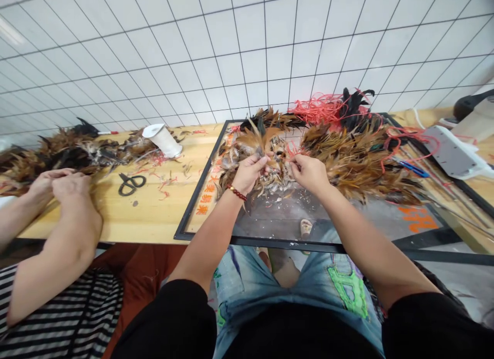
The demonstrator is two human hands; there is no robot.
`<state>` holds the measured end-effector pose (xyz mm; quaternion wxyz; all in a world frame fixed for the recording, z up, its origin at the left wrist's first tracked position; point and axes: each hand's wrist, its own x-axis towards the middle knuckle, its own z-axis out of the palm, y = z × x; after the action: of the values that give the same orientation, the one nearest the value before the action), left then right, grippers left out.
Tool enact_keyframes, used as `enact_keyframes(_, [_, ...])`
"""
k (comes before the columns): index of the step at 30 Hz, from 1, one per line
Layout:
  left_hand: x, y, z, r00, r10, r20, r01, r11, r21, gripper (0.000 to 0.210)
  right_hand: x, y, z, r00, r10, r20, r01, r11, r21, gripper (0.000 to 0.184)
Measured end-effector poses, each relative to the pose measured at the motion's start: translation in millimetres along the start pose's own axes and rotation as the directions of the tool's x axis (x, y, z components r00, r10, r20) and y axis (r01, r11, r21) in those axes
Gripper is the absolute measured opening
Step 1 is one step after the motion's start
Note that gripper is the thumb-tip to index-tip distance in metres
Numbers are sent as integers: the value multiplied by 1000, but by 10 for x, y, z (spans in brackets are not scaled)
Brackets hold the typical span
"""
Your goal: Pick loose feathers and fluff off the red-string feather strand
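Note:
My left hand (250, 172), with a red bead bracelet at the wrist, pinches a small bunch of brown feathers (257, 140) whose tips fan upward. To its right, my right hand (307, 171) is closed in a pinch at the end of some red string (294, 149). Under and between both hands lies a heap of loose feathers and pale fluff (280, 184) on a glass panel with a black frame (206, 181). Right of my right hand spreads a thick pile of brown feathers (347, 155).
A tangle of red string (318, 109) and black feathers (353, 104) lie by the tiled wall. On the left are black scissors (131, 184), a white thread spool (162, 140) and a co-worker's hands (64, 184) at more feathers. A blue pen (412, 168) lies right.

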<state>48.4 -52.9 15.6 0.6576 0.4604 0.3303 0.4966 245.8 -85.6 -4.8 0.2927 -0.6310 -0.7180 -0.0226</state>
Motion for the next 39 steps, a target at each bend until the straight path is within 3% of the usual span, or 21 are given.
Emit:
enact_keyframes(6, [-7, -52, 38, 994, -108, 19, 103, 982, 158, 14, 2, -30, 16, 974, -223, -33, 221, 974, -54, 30])
enact_keyframes(15, [13, -51, 27, 985, -163, -47, 169, 963, 210, 22, 2, -41, 51, 951, -295, -91, 285, 953, -105, 34])
enact_keyframes(19, [32, -79, 30, 987, -83, -140, 125, 935, 331, 28, -20, -113, 15, 896, -443, -41, 430, 886, -171, 43])
enact_keyframes(23, [13, -118, 46, 993, -65, -102, 100, 919, 382, 35, -38, -231, -14, 836, -545, 63, 547, 819, -172, 47])
enact_keyframes(30, [-67, -50, 91, 979, -196, 62, 151, 891, 428, 22, -23, -226, 19, 863, -466, 194, 500, 841, -206, 50])
enact_keyframes(39, [-67, -8, 23, 975, -158, 156, 38, 812, 582, 24, -17, -264, -61, 909, -343, 235, 400, 876, -270, 34])
